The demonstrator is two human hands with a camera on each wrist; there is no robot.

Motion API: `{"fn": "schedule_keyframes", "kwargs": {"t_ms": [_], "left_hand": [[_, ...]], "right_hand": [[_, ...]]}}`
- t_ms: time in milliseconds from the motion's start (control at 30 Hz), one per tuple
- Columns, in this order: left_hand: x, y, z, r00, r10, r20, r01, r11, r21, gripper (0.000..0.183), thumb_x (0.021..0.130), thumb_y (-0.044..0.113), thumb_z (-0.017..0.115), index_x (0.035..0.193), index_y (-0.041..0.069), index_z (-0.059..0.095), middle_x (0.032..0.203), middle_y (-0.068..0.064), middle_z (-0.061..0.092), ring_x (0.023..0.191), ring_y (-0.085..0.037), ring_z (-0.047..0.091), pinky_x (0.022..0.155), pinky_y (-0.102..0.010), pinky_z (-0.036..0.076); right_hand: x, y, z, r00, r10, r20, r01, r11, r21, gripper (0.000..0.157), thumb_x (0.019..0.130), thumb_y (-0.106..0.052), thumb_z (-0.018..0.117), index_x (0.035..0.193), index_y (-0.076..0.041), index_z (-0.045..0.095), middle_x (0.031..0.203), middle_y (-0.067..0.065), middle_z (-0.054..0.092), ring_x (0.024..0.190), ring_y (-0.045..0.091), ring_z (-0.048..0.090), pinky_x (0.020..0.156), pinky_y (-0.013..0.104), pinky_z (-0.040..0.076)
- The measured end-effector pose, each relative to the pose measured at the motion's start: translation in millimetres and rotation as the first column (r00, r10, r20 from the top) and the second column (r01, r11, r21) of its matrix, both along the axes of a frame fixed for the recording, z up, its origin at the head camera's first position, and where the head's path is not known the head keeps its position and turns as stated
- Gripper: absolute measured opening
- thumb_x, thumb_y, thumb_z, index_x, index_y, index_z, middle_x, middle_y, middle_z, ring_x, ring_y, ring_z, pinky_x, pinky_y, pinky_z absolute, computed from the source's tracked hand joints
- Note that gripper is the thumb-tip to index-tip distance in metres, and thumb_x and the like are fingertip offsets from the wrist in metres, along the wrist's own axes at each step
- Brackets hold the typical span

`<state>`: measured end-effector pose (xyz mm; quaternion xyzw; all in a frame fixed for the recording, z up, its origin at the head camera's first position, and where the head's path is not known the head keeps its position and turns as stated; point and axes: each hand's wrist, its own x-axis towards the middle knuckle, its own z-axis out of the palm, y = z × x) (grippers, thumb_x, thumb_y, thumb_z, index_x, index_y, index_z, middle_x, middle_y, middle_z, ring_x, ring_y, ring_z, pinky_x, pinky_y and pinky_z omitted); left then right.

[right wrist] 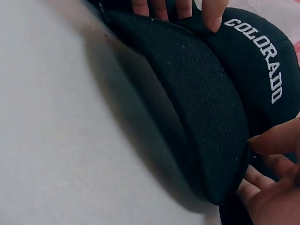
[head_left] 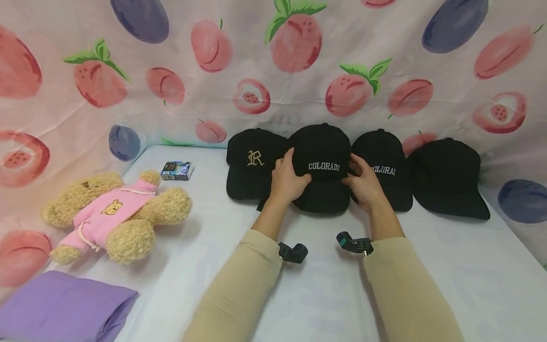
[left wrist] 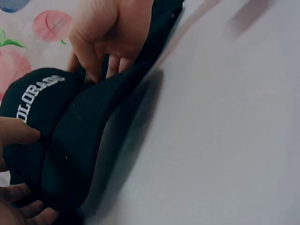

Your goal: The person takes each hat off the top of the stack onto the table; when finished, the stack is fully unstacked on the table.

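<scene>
A black baseball cap (head_left: 321, 145) with white COLORADO lettering is between my two hands, in front of the back cloth. My left hand (head_left: 285, 183) grips its left side, the thumb lying on the front near the brim. On the opposite side, my right hand (head_left: 366, 184) holds the cap with thumb and fingers. In the left wrist view the brim (left wrist: 77, 136) shows a shadowed gap beneath it. To the left sits a black cap (head_left: 245, 178) with a gold R. A second COLORADO cap (head_left: 380, 147) stands to the right, partly covered by my right hand.
A plain black cap (head_left: 446, 171) ends the row at right. On the left lie a small dark box (head_left: 177, 171), a teddy bear (head_left: 113, 209) in pink clothes, and folded purple fabric (head_left: 64, 308). A fruit-print cloth (head_left: 290, 90) hangs behind the white table (head_left: 470, 275).
</scene>
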<state>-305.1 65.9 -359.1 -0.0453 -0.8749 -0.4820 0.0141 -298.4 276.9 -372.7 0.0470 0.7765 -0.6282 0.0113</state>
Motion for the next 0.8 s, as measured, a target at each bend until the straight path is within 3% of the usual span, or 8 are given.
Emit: {"fn": "schedule_keyframes", "kwargs": {"t_ms": [333, 500, 633, 800], "left_hand": [[-22.7, -0.9, -9.5, 0.995, -0.084, 0.046, 0.081, 0.995, 0.061, 0.086, 0.091, 0.018, 0.072, 0.164, 0.016, 0.026, 0.159, -0.02, 0.039, 0.145, -0.036, 0.042, 0.12, -0.048, 0.037], [-28.4, -3.1, -8.0, 0.988, -0.129, 0.083, 0.117, 0.985, 0.129, 0.087, 0.092, 0.02, 0.07, 0.165, 0.012, 0.024, 0.165, -0.019, 0.034, 0.152, -0.034, 0.035, 0.123, -0.048, 0.032], [-30.9, -4.4, -4.6, 0.983, -0.141, 0.121, 0.115, 0.973, 0.2, 0.084, 0.094, 0.022, 0.069, 0.165, 0.012, 0.024, 0.169, -0.014, 0.03, 0.155, -0.031, 0.03, 0.125, -0.048, 0.029], [-32.8, -5.4, -3.5, 0.981, -0.114, 0.155, 0.075, 0.969, 0.234, 0.081, 0.095, 0.022, 0.067, 0.164, 0.013, 0.026, 0.17, -0.01, 0.028, 0.157, -0.028, 0.027, 0.126, -0.047, 0.028]], "right_hand": [[-3.6, -4.4, 2.6, 0.997, -0.072, -0.03, 0.074, 0.996, 0.058, 0.086, 0.09, 0.013, 0.05, 0.166, -0.015, 0.022, 0.17, 0.013, 0.028, 0.154, 0.034, 0.033, 0.126, 0.047, 0.027], [-6.7, -6.5, 0.6, 0.995, -0.101, -0.022, 0.103, 0.991, 0.087, 0.084, 0.09, 0.012, 0.051, 0.165, -0.016, 0.025, 0.17, 0.011, 0.029, 0.157, 0.029, 0.027, 0.127, 0.045, 0.026], [-7.6, -6.4, 0.2, 0.995, -0.102, -0.019, 0.104, 0.99, 0.1, 0.083, 0.091, 0.011, 0.05, 0.165, -0.016, 0.025, 0.17, 0.011, 0.029, 0.157, 0.028, 0.025, 0.126, 0.046, 0.027], [-10.0, -6.3, 1.9, 0.997, -0.083, -0.011, 0.083, 0.989, 0.12, 0.084, 0.092, 0.009, 0.051, 0.166, -0.017, 0.022, 0.17, 0.011, 0.027, 0.157, 0.03, 0.027, 0.126, 0.047, 0.027]]}}
